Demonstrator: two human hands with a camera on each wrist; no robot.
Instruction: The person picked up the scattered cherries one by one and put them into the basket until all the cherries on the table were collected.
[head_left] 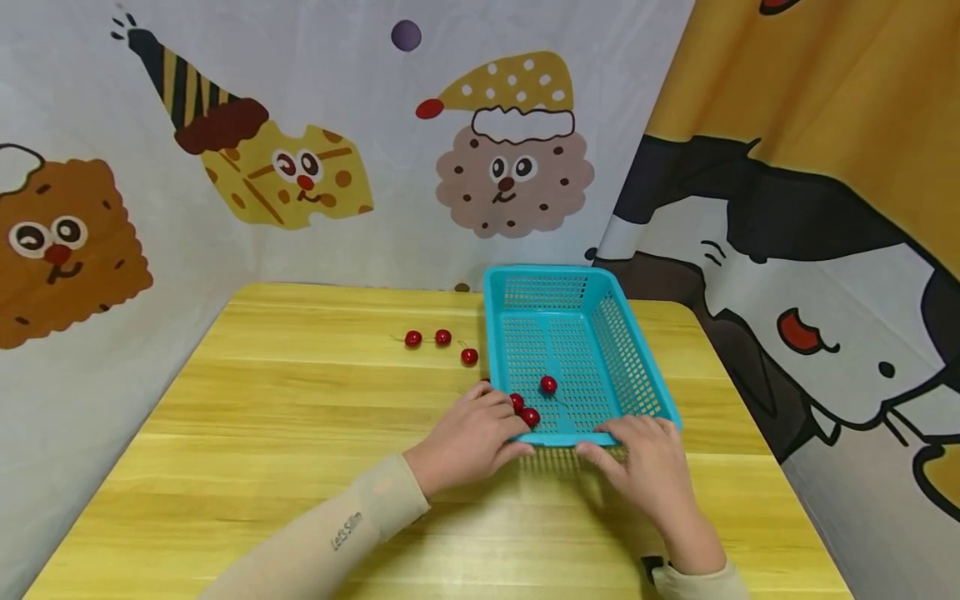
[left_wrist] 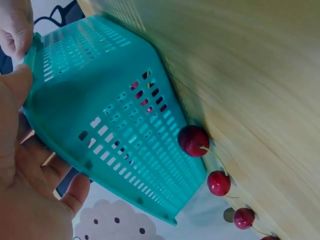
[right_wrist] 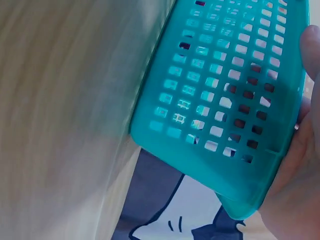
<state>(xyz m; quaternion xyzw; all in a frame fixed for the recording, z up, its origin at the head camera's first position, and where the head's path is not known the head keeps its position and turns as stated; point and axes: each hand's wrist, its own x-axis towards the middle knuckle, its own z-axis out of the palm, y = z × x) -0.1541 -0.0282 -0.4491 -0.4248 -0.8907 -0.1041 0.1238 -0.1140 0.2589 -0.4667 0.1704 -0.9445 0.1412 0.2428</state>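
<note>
A blue plastic basket (head_left: 588, 358) with perforated walls sits on the table, its near end toward me. My left hand (head_left: 476, 437) grips the rim at its near left corner, thumb on the near side and fingers over the left edge. At the near right corner my right hand (head_left: 652, 467) holds the rim. Inside lie red cherries: one cherry (head_left: 548, 385) in the open and two beside my left fingers, partly covered. Outside the left wall, a dark red cherry (left_wrist: 193, 140) lies close to the basket, mostly hidden by my hand in the head view.
Three cherries with stems lie on the wooden table (head_left: 300, 400) left of the basket: a left cherry (head_left: 413, 339), a middle cherry (head_left: 443, 337) and a nearer cherry (head_left: 469, 357). A cartoon-printed curtain (head_left: 405, 167) hangs behind the table's far edge.
</note>
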